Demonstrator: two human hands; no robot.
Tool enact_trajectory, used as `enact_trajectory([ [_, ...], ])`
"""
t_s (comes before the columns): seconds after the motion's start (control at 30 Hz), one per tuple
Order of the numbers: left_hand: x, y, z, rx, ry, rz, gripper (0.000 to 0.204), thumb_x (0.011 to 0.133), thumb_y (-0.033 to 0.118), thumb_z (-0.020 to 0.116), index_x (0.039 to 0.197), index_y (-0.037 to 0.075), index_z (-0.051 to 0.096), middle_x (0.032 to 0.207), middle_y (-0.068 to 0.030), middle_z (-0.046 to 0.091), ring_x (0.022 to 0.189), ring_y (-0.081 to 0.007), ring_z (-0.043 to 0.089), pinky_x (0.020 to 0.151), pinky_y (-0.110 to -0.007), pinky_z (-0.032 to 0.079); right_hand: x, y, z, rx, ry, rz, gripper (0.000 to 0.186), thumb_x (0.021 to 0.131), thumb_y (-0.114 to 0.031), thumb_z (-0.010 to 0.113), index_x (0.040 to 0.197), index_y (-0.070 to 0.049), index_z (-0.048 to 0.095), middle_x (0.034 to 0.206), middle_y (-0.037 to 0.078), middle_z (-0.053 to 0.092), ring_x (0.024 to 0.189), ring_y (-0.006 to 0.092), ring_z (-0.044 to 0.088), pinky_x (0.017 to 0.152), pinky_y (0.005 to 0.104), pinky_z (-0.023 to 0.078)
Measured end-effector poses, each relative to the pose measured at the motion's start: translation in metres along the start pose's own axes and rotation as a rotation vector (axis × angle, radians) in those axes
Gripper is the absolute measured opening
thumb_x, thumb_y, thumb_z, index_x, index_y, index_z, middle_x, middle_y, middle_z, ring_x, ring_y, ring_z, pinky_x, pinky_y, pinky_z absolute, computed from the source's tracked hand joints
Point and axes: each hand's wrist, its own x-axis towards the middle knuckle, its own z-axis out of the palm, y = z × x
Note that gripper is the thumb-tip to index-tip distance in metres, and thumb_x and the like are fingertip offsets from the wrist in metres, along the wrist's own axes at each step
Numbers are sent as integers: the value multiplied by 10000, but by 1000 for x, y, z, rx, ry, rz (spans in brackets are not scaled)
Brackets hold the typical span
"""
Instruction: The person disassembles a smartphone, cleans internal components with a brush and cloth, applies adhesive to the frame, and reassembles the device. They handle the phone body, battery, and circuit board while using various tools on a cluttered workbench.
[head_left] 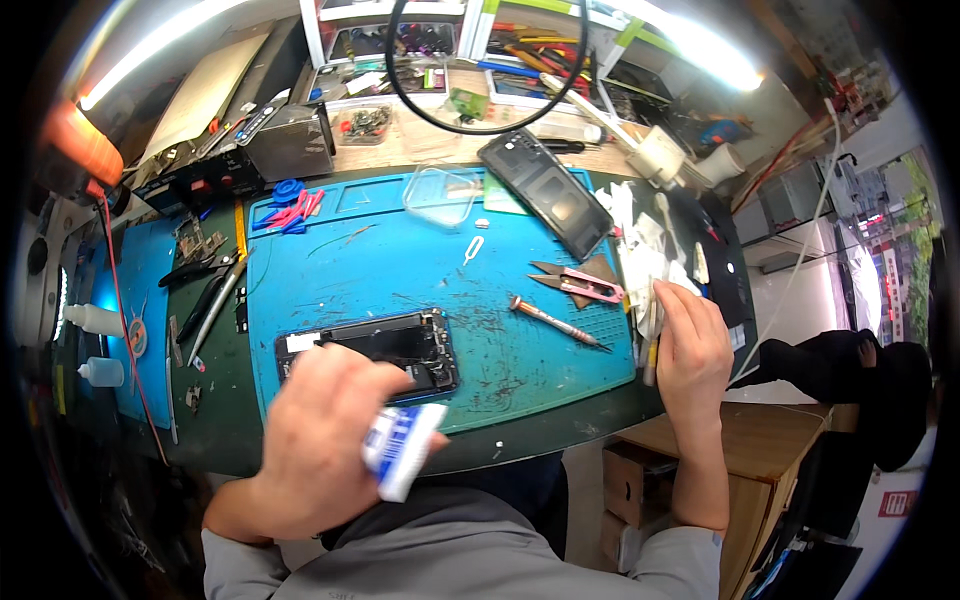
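Note:
My left hand (325, 430) is closed around a white-and-blue tube (402, 450) with a flat end, in front of the mat's near edge. Behind that hand an opened smartphone (430, 350) lies flat on the blue repair mat (360, 265), its insides showing and its left part partly covered by the hand. At the mat's right edge my right hand (692, 335) has its fingers drawn together beside crumpled white tissue (645, 240). A thin stick-like tool (651, 362) shows below its fingertips; whatever they pinch is hidden.
A screwdriver (560, 322), pink-handled snips (580, 282) and a SIM eject pin (473, 249) lie on the mat. A dark phone back cover (548, 192) rests beside a clear plastic box (440, 195). Tweezers (215, 312) lie left. A black ring (487, 128) hangs above the back.

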Motion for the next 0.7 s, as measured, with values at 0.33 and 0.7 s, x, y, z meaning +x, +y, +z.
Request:
enact_trajectory([
  [0.33,54,-62,-29,-32,20,-509,586,943,314,769,1351,-30,527,967,-175,694,836,-219,673,762,-347,529,-16,53,-13,1,87,329,211,959,-76,657,1156,-60,730,1083,102,734,972,312,697,833,403,552],
  [0.7,61,-72,-3,501,68,-28,463,890,261,784,1278,47,650,1087,-139,696,1026,-323,679,873,-438,534,-43,33,-32,289,-318,530,179,903,-249,766,893,-76,721,770,86,684,674,248,667,621,380,505],
])
